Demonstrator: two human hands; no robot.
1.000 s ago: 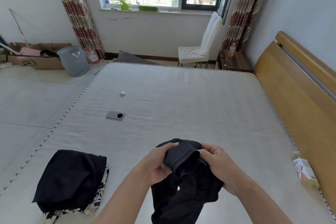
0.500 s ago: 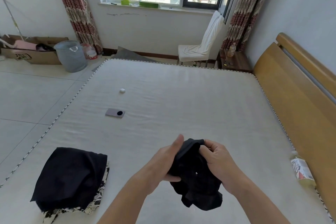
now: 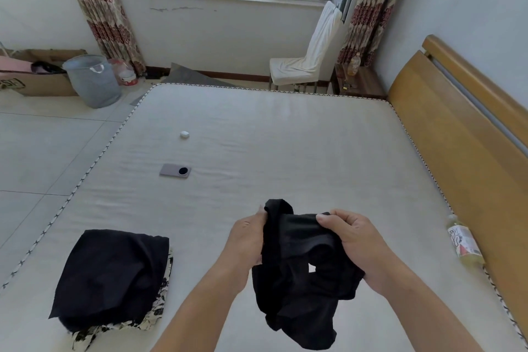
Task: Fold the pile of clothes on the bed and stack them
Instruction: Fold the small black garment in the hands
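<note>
Black garment (image 3: pixel 300 271) spread wider since earlier, hanging lengthwise downward; both hands (image 3: pixel 308 240) grip its top edge

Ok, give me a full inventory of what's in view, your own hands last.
black garment: 1, black, held above mattress
folded stack: 1, black over black-and-white print, mattress near left
phone: 1, pinkish grey, mattress middle-left
small case: 1, white, beyond phone
bottle: 1, clear, yellowish liquid, against headboard
mattress: 1, off-white
headboard: 1, wooden, right
chair: 1, white-covered, under window
basket: 1, grey, floor
cardboard box: 1, brown, floor far left
left hand: grips garment
right hand: grips garment
</note>
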